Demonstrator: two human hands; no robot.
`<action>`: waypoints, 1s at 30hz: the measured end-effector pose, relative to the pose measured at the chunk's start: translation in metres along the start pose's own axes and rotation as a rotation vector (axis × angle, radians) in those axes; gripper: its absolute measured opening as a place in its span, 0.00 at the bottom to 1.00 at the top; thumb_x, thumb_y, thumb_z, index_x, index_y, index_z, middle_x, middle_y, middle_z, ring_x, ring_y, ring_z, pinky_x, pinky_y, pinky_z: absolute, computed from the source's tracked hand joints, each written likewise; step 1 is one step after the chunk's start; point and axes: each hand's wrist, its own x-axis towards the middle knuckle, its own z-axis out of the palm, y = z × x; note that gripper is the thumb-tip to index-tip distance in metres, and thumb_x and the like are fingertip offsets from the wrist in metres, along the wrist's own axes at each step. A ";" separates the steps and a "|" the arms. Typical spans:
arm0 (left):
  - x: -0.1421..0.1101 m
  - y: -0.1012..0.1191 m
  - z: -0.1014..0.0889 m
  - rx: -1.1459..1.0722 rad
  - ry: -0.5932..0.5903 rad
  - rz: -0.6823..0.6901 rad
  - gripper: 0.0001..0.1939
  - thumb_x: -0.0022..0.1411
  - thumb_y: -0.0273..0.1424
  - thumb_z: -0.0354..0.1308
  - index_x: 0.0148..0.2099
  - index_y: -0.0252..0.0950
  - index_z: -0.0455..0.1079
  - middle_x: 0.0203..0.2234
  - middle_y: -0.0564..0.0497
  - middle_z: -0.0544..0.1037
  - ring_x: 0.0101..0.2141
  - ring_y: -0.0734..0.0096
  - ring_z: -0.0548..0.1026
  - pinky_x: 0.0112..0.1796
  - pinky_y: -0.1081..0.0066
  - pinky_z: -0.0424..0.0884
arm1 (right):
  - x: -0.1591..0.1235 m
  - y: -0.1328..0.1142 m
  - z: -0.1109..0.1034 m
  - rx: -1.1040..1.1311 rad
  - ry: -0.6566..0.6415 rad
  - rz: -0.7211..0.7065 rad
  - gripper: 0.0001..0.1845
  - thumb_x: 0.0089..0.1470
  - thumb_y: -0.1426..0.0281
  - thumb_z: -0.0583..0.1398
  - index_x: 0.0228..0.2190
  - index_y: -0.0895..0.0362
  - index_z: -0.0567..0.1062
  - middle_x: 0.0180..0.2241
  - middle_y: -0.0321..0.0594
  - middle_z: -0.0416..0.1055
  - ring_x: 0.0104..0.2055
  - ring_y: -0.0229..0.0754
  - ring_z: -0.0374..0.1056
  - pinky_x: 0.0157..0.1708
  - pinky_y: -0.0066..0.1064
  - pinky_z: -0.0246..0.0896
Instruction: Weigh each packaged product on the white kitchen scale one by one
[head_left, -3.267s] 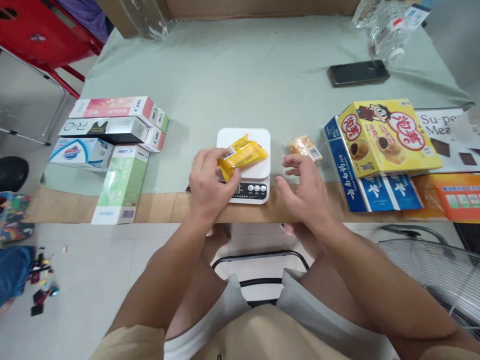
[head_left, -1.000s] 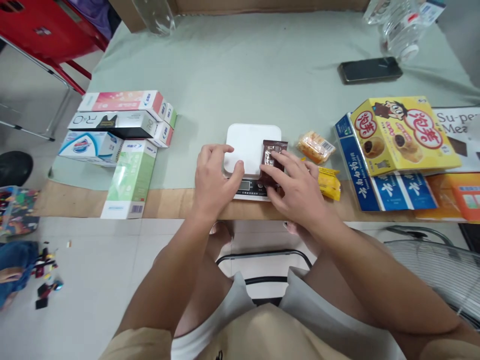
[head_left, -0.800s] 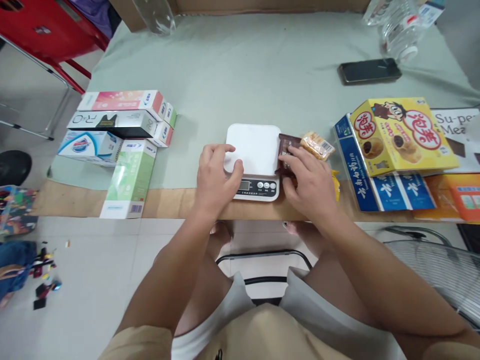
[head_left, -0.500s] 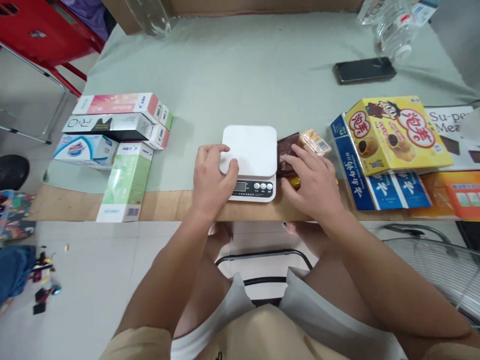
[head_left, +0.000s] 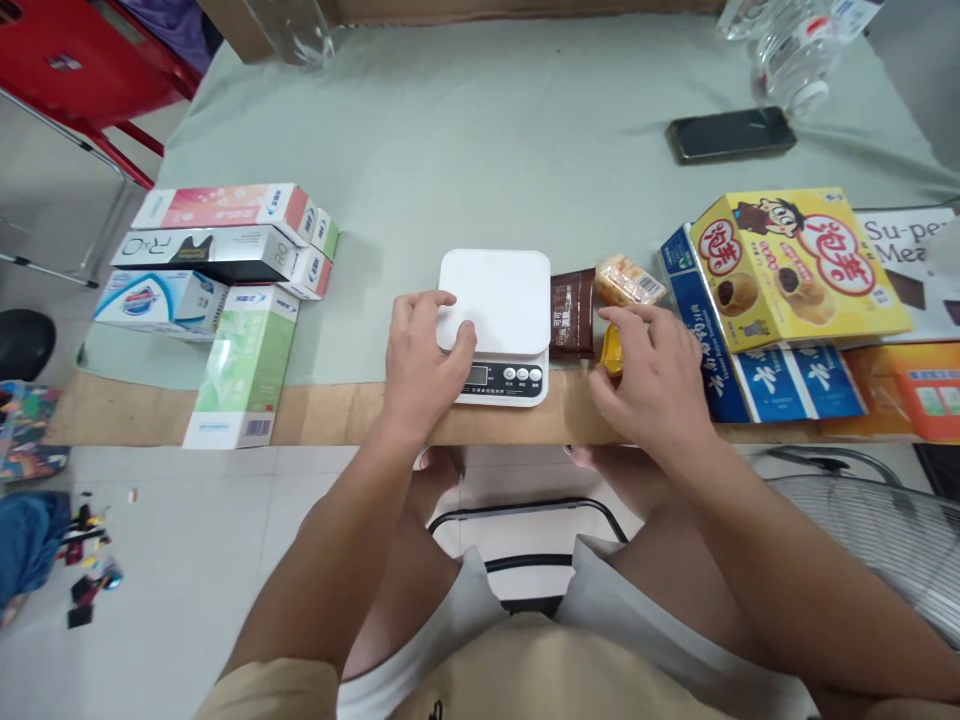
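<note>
A white digital kitchen scale (head_left: 495, 300) stands at the table's front edge, its pan bare. My left hand (head_left: 427, 355) is curled at the scale's left side, thumb and index finger touching the pan's edge. Against the scale's right side lies a brown snack packet (head_left: 572, 315). My right hand (head_left: 656, 375) is closed around a small yellow-wrapped packet (head_left: 612, 350), which shows between thumb and fingers; part of it is hidden. Just beyond those fingers is a clear packet of pale biscuits (head_left: 631, 281).
Toothpaste and soap cartons (head_left: 244, 350) are stacked at left. At right stand a yellow snack box (head_left: 817, 270) and blue cartons (head_left: 709, 350). Farther back lie a phone (head_left: 731, 135) and a plastic bottle (head_left: 795, 60). A red chair (head_left: 82, 70) is beyond the table's left edge.
My right hand has shifted right, away from the scale, and the yellow packet has moved with it. The brown packet is now uncovered. My left hand stays at the scale.
</note>
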 end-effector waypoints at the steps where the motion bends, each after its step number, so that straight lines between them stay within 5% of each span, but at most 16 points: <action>1: 0.000 0.000 0.001 -0.009 -0.008 -0.019 0.15 0.66 0.33 0.57 0.54 0.38 0.71 0.52 0.41 0.72 0.50 0.58 0.76 0.56 0.54 0.74 | 0.002 0.000 0.000 0.009 -0.005 -0.007 0.25 0.60 0.69 0.58 0.59 0.56 0.72 0.60 0.56 0.70 0.63 0.60 0.68 0.61 0.51 0.63; 8: 0.001 0.001 0.001 -0.027 -0.043 -0.060 0.17 0.67 0.36 0.55 0.56 0.37 0.69 0.55 0.40 0.71 0.54 0.56 0.75 0.59 0.53 0.72 | 0.011 -0.001 0.002 0.034 -0.117 0.016 0.29 0.63 0.66 0.55 0.64 0.58 0.69 0.69 0.53 0.65 0.73 0.59 0.58 0.69 0.55 0.53; 18: 0.001 0.003 0.001 -0.014 -0.051 -0.081 0.19 0.67 0.37 0.54 0.56 0.36 0.70 0.55 0.38 0.71 0.52 0.56 0.74 0.58 0.54 0.71 | 0.016 -0.007 0.001 -0.020 -0.122 0.176 0.31 0.66 0.59 0.51 0.65 0.57 0.69 0.71 0.60 0.61 0.73 0.67 0.54 0.62 0.66 0.52; 30: -0.003 -0.002 -0.003 -0.021 -0.048 -0.073 0.17 0.68 0.39 0.54 0.55 0.39 0.71 0.53 0.41 0.71 0.50 0.55 0.73 0.51 0.53 0.74 | -0.014 0.002 -0.014 -0.152 -0.142 -0.075 0.23 0.61 0.74 0.53 0.55 0.56 0.76 0.60 0.52 0.74 0.58 0.59 0.67 0.51 0.49 0.62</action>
